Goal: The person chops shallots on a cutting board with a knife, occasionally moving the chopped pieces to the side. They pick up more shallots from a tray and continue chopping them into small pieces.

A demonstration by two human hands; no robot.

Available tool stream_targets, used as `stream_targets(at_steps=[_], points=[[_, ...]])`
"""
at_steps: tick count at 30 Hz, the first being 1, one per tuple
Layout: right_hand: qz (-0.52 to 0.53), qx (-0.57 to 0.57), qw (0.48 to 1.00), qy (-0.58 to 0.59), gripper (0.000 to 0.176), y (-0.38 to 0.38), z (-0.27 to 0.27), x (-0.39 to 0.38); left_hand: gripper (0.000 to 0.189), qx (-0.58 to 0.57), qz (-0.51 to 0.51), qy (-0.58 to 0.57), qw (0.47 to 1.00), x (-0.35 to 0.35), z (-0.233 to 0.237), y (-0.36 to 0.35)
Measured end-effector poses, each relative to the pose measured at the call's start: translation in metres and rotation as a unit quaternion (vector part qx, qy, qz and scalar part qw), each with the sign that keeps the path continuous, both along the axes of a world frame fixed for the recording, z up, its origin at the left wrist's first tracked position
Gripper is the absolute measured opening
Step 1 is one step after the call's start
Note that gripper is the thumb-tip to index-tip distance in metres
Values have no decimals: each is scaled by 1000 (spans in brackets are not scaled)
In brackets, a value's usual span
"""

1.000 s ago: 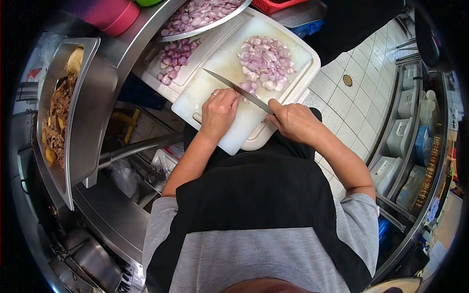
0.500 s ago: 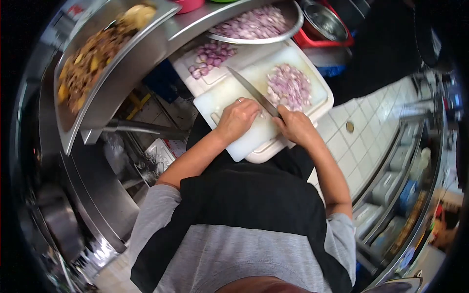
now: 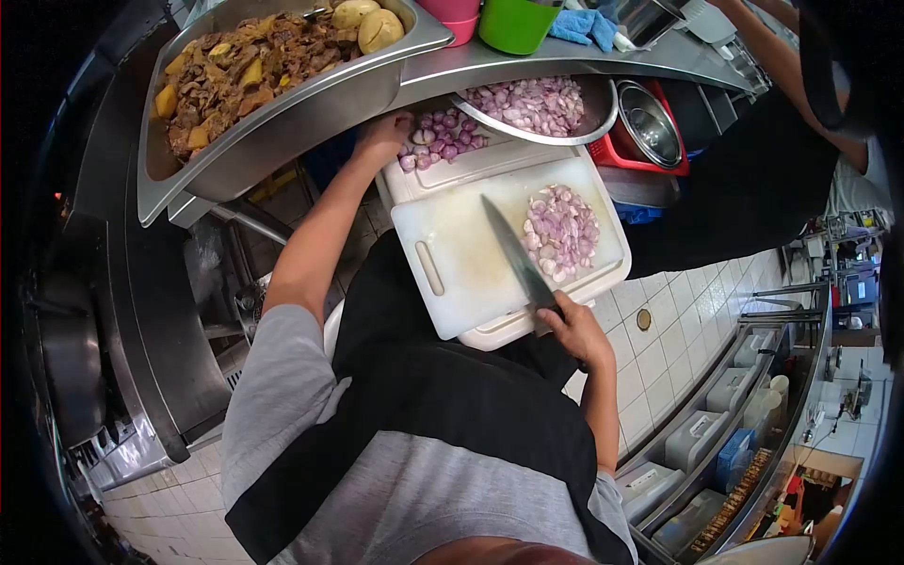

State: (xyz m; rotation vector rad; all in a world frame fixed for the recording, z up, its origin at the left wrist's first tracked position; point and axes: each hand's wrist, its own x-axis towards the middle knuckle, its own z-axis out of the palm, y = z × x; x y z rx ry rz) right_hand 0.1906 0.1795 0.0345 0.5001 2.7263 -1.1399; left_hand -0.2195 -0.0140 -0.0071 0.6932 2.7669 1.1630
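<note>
My right hand (image 3: 576, 331) grips the handle of a large kitchen knife (image 3: 516, 252). Its blade slants up and left across a white cutting board (image 3: 461, 226). Right of the blade lies a heap of sliced shallots (image 3: 562, 231) on the board. My left hand (image 3: 383, 137) is at the left edge of a pile of whole peeled shallots (image 3: 438, 138), beyond the board. Its fingers look curled together; what they hold, if anything, cannot be made out. A metal bowl (image 3: 607, 118) of cut shallots (image 3: 537, 104) stands behind, partly under the steel counter edge.
The board rests on a pale plastic lid (image 3: 603, 273). A deep steel pan (image 3: 282, 132) of cooked meat stands at upper left. Along the steel counter (image 3: 452, 68) are a green container (image 3: 516, 26) and a blue cloth (image 3: 582, 28). A red basket (image 3: 673, 118) holds metal bowls. Another person's arm (image 3: 782, 56) shows at upper right.
My left hand has left the board and reached up and left to the whole shallots. My right hand, still holding the knife, has drawn back toward me. The view has shifted.
</note>
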Motion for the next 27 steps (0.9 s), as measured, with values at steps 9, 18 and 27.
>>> stream_targets(at_steps=[9,18,27], points=[[-75,68,994,-52,31,-1,8,-8,40,-85,-77,88,989,-49,-20,65],[-78,160,984,-10,28,-18,3,-7,26,21,-28,116,993,28,20,44],[-74,210,975,-14,25,-47,22,-9,27,110,-319,86,937,209,12,12]])
